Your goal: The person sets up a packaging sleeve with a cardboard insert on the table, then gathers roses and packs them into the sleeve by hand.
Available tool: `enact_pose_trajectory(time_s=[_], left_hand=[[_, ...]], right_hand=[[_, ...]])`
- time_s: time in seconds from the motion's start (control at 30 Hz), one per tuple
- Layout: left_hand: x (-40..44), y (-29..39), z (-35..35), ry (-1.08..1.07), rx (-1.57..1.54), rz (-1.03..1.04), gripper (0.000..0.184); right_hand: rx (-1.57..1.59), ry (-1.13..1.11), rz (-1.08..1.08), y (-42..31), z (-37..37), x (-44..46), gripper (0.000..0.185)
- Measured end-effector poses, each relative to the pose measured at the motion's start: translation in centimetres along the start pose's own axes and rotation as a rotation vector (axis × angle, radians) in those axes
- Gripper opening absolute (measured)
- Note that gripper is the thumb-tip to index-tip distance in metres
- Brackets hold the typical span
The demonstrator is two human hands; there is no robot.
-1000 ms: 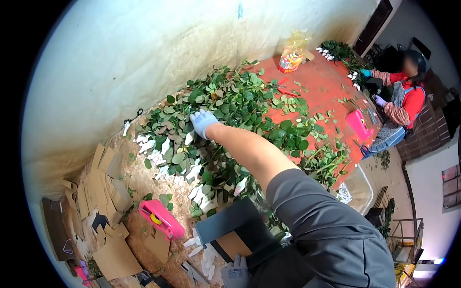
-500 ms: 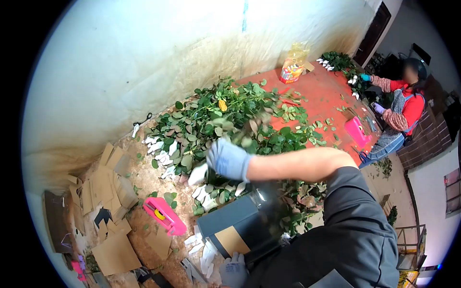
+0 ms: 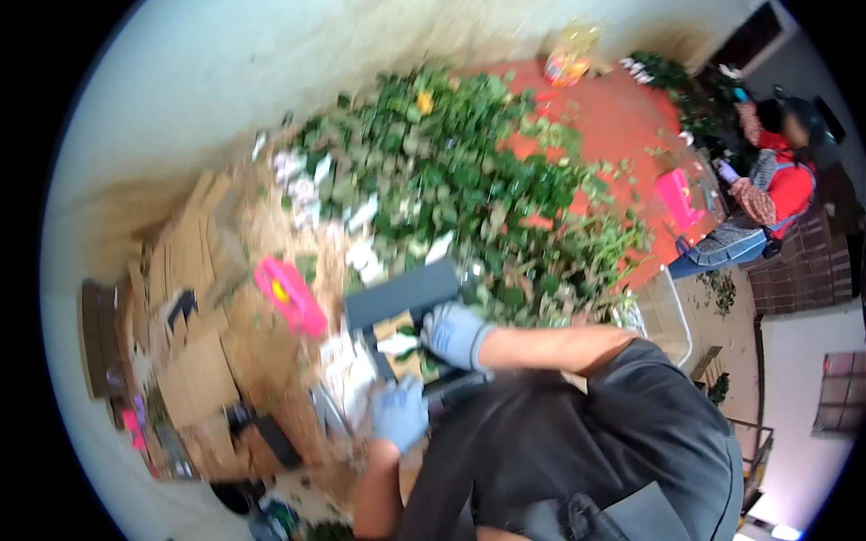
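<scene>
The heap of leafy stems (image 3: 433, 171) spreads over the upper centre of the counter (image 3: 622, 117), below the wall (image 3: 271, 72). Cardboard pieces (image 3: 194, 383) lie at the frame's left; a tape dispenser (image 3: 290, 298) sits between them and the box (image 3: 401, 296) at lower centre. A wrapped piece (image 3: 397, 345) seems to lie inside the box, though blur clouds it. The right hand (image 3: 456, 335) is right of that piece, the left hand (image 3: 400, 415) below. At upper right stands a bag (image 3: 568, 68); a second dispenser (image 3: 675, 198) lies left of a co-worker (image 3: 780, 194).
</scene>
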State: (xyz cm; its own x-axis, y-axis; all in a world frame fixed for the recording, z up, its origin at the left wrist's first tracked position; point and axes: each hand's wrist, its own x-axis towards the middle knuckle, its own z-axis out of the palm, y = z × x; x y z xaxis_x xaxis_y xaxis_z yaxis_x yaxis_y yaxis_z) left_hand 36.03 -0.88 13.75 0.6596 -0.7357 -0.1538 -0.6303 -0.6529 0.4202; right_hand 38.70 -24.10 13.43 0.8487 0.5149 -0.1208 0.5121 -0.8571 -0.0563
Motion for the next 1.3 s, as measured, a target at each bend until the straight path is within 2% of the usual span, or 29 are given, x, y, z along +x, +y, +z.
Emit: enact_pose_trajectory(time_s=[0.07,0.1,0.17,0.2,0.23,0.33,0.43,0.5,0.57,0.6,0.63,0.73,0.87,0.93,1.03,1.3], left_hand=[[-0.3,0.1,-0.4,-0.054,0.002,-0.037,0.034],[0.7,1.4,-3.0,-0.249,0.007,-0.120,0.040],[0.4,1.3,-2.5,-0.188,0.031,-0.120,0.040],[0.4,1.3,-2.5,-0.189,0.033,-0.135,0.040],[0.4,1.3,-2.5,-0.206,0.026,-0.146,0.040],[0.6,1.2,-2.0,-0.210,0.026,-0.144,0.039],[0.3,0.9,-1.9,-0.200,0.003,-0.120,0.039],[0.2,0.3,-2.7,-0.200,-0.030,-0.105,0.039],[0.0,-1.1,-4.5,-0.236,-0.415,-0.013,0.041],[-0.2,-2.0,-4.8,-0.200,-0.572,-0.040,0.041],[-0.2,-2.6,-5.1,-0.190,-0.622,-0.159,0.035],[1.0,-3.5,-6.4,-0.177,-0.297,-0.247,0.035],[2.6,-4.7,-5.2,-0.265,-0.325,-0.222,0.034],[3.3,-5.3,-4.5,-0.286,-0.198,-0.048,0.030],[3.9,-5.9,-3.7,-0.387,-0.106,-0.028,0.027],[4.3,-7.3,-3.3,-0.442,-0.206,0.043,0.025]], right_hand=[[0.055,0.063,0.012,-0.8,0.0,-0.3,0.018],[0.042,0.117,0.004,-1.0,-0.2,-0.3,0.019],[0.065,0.045,0.028,-1.7,-1.2,0.3,0.021],[0.109,0.139,0.042,-2.1,-0.9,0.5,0.022],[0.111,0.139,0.035,-2.5,-0.7,0.7,0.022],[0.252,0.050,0.077,-3.0,-0.3,1.5,0.025],[0.369,-0.064,-0.078,-2.5,0.3,2.2,0.031],[0.389,-0.088,-0.089,-2.2,-0.3,2.0,0.031],[0.443,-0.277,-0.139,-1.9,-0.7,2.0,0.030],[0.469,-0.238,-0.154,-1.9,-0.6,1.9,0.030],[0.477,-0.241,-0.147,-1.9,-0.6,2.0,0.030],[0.451,-0.350,-0.168,-1.9,-1.4,2.4,0.030],[0.503,-0.342,-0.156,-1.8,-0.9,2.3,0.035],[0.460,-0.361,-0.149,-1.8,-0.7,2.4,0.037],[0.471,-0.353,-0.151,-1.8,-0.1,2.4,0.040],[0.474,-0.434,-0.144,-1.9,-1.5,2.7,0.042]])
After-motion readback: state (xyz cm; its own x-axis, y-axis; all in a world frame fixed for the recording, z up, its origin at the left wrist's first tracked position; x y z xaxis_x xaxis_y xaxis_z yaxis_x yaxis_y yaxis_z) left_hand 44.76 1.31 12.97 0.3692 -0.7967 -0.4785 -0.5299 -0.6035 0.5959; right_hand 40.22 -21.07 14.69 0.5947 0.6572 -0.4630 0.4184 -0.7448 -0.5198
